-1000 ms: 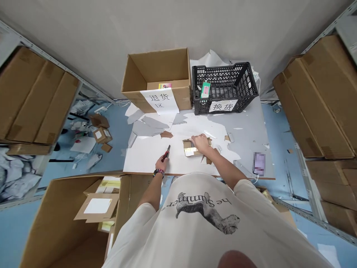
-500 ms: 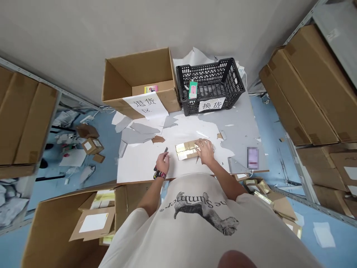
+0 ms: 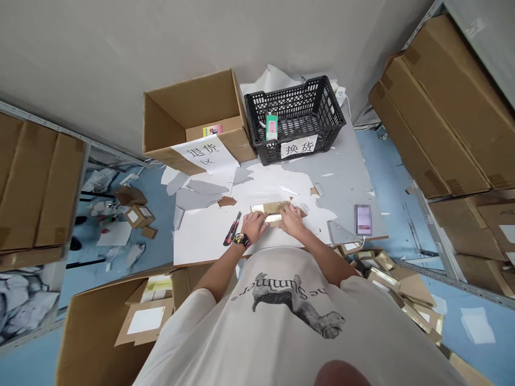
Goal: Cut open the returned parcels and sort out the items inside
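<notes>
A small cardboard box (image 3: 274, 207) with shiny tape lies on the white-covered table near its front edge. My left hand (image 3: 254, 227) grips its left end, fingers bent over the near side. On the right end, my right hand (image 3: 292, 220) has its fingers curled over the top. Both hands hide part of the box, and whether a flap is lifted I cannot tell. A red and black utility knife (image 3: 232, 229) rests on the table just left of my left hand, touched by neither hand.
At the back stand an open carton (image 3: 161, 155) with a paper sign and a black plastic crate (image 3: 263, 153) holding a green and pink box. A phone (image 3: 363, 220) with a cable lies at right. Torn covering (image 3: 207, 186) litters the table. A large carton (image 3: 80, 332) stands below left.
My left hand has let go of the utility knife, now lying on the table, and moved right onto the box. My right hand stays on the box, which has turned slightly.
</notes>
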A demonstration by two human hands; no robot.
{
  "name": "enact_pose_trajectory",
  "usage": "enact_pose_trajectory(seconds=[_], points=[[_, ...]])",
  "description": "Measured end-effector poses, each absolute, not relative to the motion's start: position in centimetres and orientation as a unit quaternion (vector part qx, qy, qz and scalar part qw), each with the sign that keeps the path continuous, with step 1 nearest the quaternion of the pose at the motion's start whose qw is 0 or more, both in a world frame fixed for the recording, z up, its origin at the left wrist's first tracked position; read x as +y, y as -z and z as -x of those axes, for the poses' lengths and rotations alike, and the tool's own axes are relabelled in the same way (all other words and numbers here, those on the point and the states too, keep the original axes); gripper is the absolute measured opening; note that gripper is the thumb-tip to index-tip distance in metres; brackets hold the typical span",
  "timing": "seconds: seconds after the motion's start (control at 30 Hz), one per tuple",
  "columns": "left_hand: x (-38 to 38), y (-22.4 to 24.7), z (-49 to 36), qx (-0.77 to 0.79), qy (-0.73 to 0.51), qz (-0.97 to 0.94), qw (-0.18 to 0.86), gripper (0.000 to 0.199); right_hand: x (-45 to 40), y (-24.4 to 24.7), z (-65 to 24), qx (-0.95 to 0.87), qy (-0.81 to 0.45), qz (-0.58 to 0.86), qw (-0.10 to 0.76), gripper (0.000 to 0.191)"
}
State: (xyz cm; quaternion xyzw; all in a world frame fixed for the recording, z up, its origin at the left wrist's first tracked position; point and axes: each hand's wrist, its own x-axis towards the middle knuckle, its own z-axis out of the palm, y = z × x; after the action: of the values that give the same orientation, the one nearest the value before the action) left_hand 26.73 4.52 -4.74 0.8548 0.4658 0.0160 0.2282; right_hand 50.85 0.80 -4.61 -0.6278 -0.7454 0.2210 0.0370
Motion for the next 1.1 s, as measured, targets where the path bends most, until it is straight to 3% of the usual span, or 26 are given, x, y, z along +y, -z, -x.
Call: enact_pose_trajectory(seconds=[0.1, 0.17, 0.23, 0.33, 0.4, 0.5, 0.67, 0.8, 0.97, 1.1], points=[[5.9, 4.0, -26.9, 0.452, -0.029, -0.851, 0.267, 0.038, 0.2, 4.7, -50.5, -0.762, -0.194, 0.615, 0.052, 0.039], [7.0, 3.6, -26.9, 0.428, -0.029, -0.851, 0.302, 0.048, -0.9, 5.1, -50.3, -0.783, -0.172, 0.595, 0.055, 0.031], [7.7, 3.6, -26.8, 0.396, 0.0, -0.853, 0.34, 0.055, -2.2, 5.7, -50.0, -0.794, -0.17, 0.581, 0.048, 0.036], [8.1, 4.3, -26.9, 0.35, 0.045, -0.858, 0.373, 0.044, -3.9, 6.7, -49.8, -0.796, -0.184, 0.574, 0.061, 0.04], [7.9, 4.8, -27.0, 0.338, 0.037, -0.869, 0.36, 0.039, -4.6, 7.2, -49.8, -0.794, -0.192, 0.57, 0.084, 0.053], [7.7, 5.0, -27.0, 0.327, -0.005, -0.897, 0.298, 0.058, -4.8, 7.6, -49.8, -0.786, -0.207, 0.572, 0.112, 0.065], [9.2, 4.1, -27.1, 0.322, -0.038, -0.921, 0.215, 0.074, -4.5, 7.5, -50.1, -0.78, -0.232, 0.569, 0.121, 0.051], [12.0, 4.6, -27.6, 0.355, 0.036, -0.907, 0.221, 0.082, -3.9, 7.1, -50.1, -0.789, -0.23, 0.56, 0.101, 0.044], [13.7, 6.2, -28.1, 0.426, 0.128, -0.869, 0.215, 0.127, -1.1, 5.9, -49.8, -0.791, -0.201, 0.575, 0.057, 0.037], [13.0, 6.0, -28.8, 0.452, 0.108, -0.856, 0.226, 0.126, 1.2, 4.7, -49.7, -0.794, -0.176, 0.58, 0.053, 0.03]])
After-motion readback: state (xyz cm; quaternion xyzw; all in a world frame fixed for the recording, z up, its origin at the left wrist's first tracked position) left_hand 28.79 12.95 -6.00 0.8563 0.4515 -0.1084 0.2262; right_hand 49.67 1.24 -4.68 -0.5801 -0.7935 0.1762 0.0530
